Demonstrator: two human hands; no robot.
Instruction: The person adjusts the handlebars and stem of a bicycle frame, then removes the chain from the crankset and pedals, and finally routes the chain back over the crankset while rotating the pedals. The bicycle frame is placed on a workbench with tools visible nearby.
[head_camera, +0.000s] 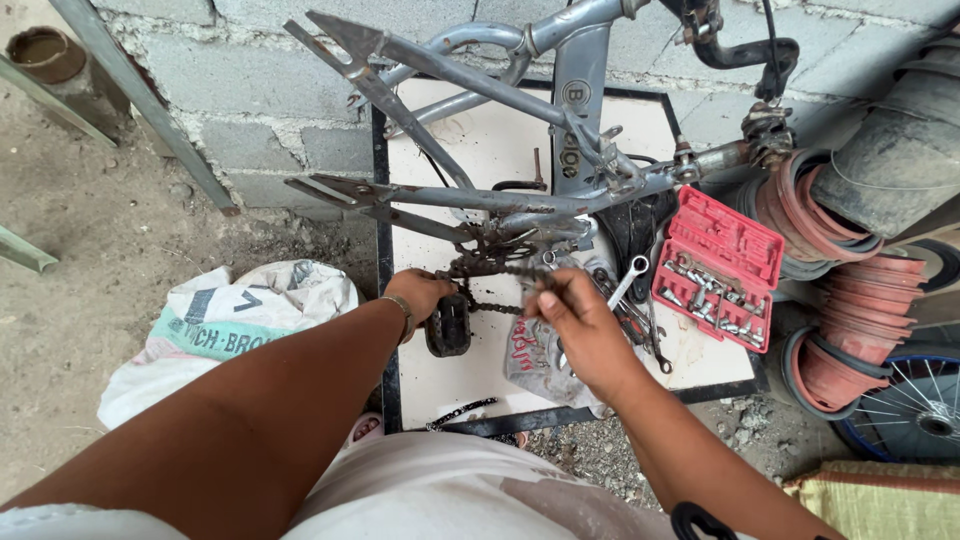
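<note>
Greasy black bike chain (500, 272) hangs under the upturned grey metal bicycle frame (560, 130), over a white board (450, 150). Left hand (418, 292) curls by the black pedal (449, 326); right hand (580, 325) pinches the chain. Red socket case (718, 265) sits open nearby.

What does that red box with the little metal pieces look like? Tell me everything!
The red box is a plastic tool case, lying open like a book on the right side of the white board. Its lower half holds rows of small shiny metal sockets; the raised lid is empty, with moulded slots. It leans against a stack of reddish rubber rings. Neither of the hands touches it; a silver wrench lies just left of it.
</note>
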